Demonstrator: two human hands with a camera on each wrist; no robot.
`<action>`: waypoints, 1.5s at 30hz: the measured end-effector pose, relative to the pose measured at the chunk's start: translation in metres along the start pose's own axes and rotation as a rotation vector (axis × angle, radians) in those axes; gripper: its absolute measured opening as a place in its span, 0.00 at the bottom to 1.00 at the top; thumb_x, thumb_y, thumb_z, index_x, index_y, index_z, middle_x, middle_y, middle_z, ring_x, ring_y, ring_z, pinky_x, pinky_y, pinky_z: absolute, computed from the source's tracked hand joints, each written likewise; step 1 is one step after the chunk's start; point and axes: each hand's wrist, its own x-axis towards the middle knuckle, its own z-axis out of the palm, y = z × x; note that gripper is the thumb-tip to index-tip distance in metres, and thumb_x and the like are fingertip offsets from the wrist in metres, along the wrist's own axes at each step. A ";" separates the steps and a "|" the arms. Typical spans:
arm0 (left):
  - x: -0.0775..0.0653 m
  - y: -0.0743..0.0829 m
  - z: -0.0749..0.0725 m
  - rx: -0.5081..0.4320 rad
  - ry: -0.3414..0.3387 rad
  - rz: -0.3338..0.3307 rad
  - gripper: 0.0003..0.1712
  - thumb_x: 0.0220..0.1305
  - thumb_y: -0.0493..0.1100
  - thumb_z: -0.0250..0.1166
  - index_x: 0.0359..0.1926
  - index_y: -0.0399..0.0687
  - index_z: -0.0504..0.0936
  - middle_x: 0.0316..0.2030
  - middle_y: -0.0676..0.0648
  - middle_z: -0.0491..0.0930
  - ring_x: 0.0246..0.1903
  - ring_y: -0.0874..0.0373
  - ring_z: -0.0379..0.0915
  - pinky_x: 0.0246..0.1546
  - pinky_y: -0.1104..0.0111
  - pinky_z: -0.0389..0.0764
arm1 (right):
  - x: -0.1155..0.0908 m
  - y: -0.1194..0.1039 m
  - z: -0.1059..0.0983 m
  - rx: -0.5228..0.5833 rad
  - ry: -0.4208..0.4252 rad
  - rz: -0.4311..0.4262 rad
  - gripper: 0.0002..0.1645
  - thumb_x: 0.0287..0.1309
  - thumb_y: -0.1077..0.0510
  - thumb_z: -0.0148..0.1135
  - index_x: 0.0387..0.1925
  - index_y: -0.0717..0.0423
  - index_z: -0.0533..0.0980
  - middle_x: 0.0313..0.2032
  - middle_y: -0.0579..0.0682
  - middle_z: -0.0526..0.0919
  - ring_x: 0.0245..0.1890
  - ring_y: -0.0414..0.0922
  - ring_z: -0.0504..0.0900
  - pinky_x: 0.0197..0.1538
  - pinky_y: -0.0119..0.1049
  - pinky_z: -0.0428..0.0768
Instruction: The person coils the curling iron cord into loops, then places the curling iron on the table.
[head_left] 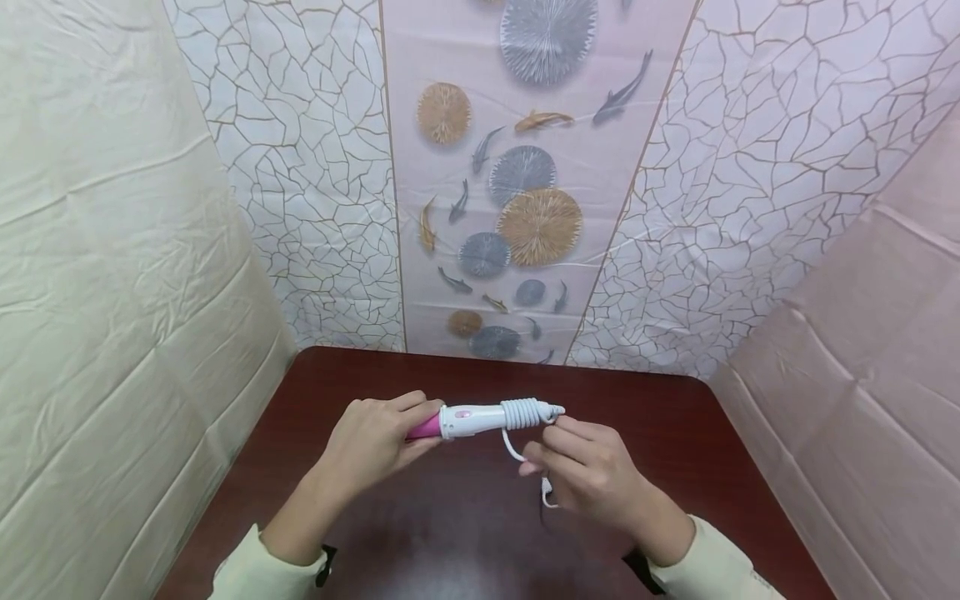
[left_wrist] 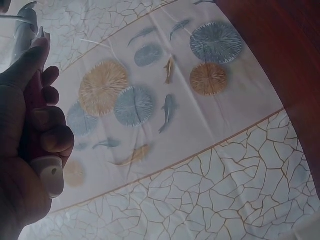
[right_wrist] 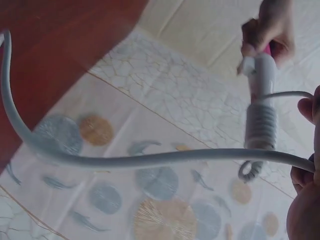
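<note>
A white-and-pink hair curling iron [head_left: 480, 419] is held nearly level above the table, its white cord [head_left: 520, 413] coiled around the handle's right part. My left hand [head_left: 378, 435] grips the pink barrel; in the left wrist view its fingers wrap around it, and a white end cap [left_wrist: 48, 175] sticks out below them. On the right, my right hand [head_left: 592, 467] pinches the loose cord just beyond the handle's tip. One length of the cord [right_wrist: 150, 159] runs from that hand across the right wrist view, and the white plug end [head_left: 547, 485] hangs below the fingers.
Under both hands lies a dark red-brown table [head_left: 450, 533] with rounded far corners. A patterned cloth [head_left: 517, 208] with fish and round motifs hangs behind it. Pale fabric walls [head_left: 112, 292] stand along the left and right sides.
</note>
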 end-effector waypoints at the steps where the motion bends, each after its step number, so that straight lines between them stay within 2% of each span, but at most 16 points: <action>1: 0.000 0.001 0.000 0.000 0.001 0.004 0.25 0.53 0.55 0.88 0.50 0.60 0.90 0.35 0.60 0.82 0.20 0.65 0.68 0.19 0.71 0.68 | 0.002 0.002 -0.001 -0.005 0.001 0.000 0.19 0.79 0.61 0.64 0.28 0.62 0.85 0.24 0.48 0.74 0.23 0.39 0.66 0.26 0.26 0.65; 5: -0.001 0.004 0.000 0.001 -0.008 0.023 0.24 0.54 0.56 0.88 0.50 0.60 0.90 0.35 0.60 0.82 0.20 0.65 0.68 0.19 0.71 0.68 | 0.008 0.007 -0.005 -0.024 -0.012 0.005 0.18 0.79 0.61 0.63 0.29 0.61 0.86 0.26 0.49 0.77 0.23 0.40 0.66 0.25 0.26 0.65; 14: -0.002 0.011 0.002 -0.004 -0.009 0.080 0.24 0.54 0.56 0.88 0.50 0.60 0.89 0.33 0.60 0.79 0.20 0.67 0.67 0.19 0.73 0.67 | 0.018 0.017 -0.012 -0.048 -0.044 0.011 0.18 0.81 0.58 0.63 0.31 0.61 0.85 0.25 0.48 0.71 0.23 0.39 0.66 0.24 0.24 0.64; 19: -0.002 0.018 0.002 -0.007 0.000 0.128 0.25 0.54 0.56 0.88 0.50 0.60 0.89 0.32 0.60 0.79 0.20 0.67 0.69 0.19 0.73 0.70 | 0.022 0.024 -0.014 -0.063 -0.023 -0.001 0.20 0.80 0.55 0.65 0.32 0.63 0.86 0.24 0.48 0.72 0.23 0.39 0.67 0.23 0.24 0.66; 24: -0.002 0.024 -0.001 -0.012 -0.002 0.143 0.25 0.55 0.56 0.88 0.51 0.59 0.89 0.32 0.60 0.79 0.21 0.68 0.68 0.20 0.75 0.69 | 0.022 0.031 -0.015 -0.087 0.012 -0.002 0.21 0.79 0.53 0.67 0.31 0.64 0.86 0.25 0.50 0.75 0.23 0.41 0.70 0.23 0.26 0.71; 31: -0.003 0.031 -0.004 -0.019 0.018 0.196 0.24 0.57 0.57 0.86 0.51 0.59 0.89 0.32 0.61 0.79 0.21 0.69 0.66 0.20 0.78 0.65 | 0.013 0.037 -0.016 -0.071 -0.025 0.080 0.14 0.77 0.63 0.62 0.35 0.65 0.87 0.28 0.51 0.78 0.25 0.42 0.74 0.25 0.31 0.75; 33: -0.004 0.033 -0.005 -0.023 0.022 0.209 0.24 0.56 0.56 0.87 0.51 0.59 0.89 0.32 0.61 0.79 0.21 0.70 0.67 0.20 0.78 0.66 | 0.010 0.040 -0.017 -0.081 -0.038 0.113 0.15 0.79 0.61 0.62 0.36 0.64 0.87 0.29 0.51 0.78 0.26 0.43 0.75 0.26 0.32 0.77; 39: -0.004 0.040 -0.006 -0.021 0.030 0.240 0.24 0.55 0.57 0.87 0.50 0.58 0.90 0.32 0.61 0.80 0.22 0.70 0.69 0.20 0.78 0.68 | 0.007 0.053 -0.018 -0.140 -0.063 0.177 0.22 0.81 0.48 0.63 0.36 0.62 0.87 0.29 0.50 0.77 0.26 0.41 0.72 0.28 0.33 0.75; 45: -0.005 0.044 -0.009 -0.026 0.042 0.241 0.23 0.57 0.57 0.86 0.50 0.58 0.90 0.31 0.61 0.79 0.22 0.70 0.68 0.20 0.78 0.68 | 0.005 0.063 -0.019 -0.149 -0.084 0.227 0.22 0.82 0.49 0.61 0.36 0.60 0.87 0.29 0.50 0.76 0.25 0.41 0.71 0.28 0.34 0.74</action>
